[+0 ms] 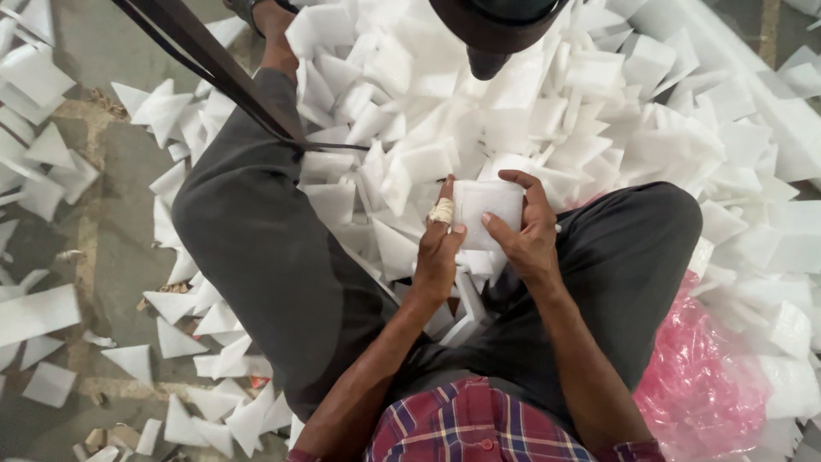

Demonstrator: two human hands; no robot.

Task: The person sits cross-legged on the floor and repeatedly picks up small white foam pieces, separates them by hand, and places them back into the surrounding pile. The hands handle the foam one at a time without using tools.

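1. the person sits on the floor, holding a stack of white foam squares (487, 214) over the lap, between the knees.
2. left hand (439, 257) is closed on the stack's near left edge, with a bandage (441, 211) wrapped round one finger.
3. right hand (530, 231) is curled over the stack's top and right side, gripping it.
4. the stack looks small beside the big heap of loose foam pieces (513, 103) ahead, so most of the gathering seems left to do.
5. more scraps (51, 154) lie scattered on the concrete floor (120, 214).
6. a pink plastic bag (701, 368) sits by the right thigh; i can't see what's in it.
7. how many squares are in the stack is hard to tell.
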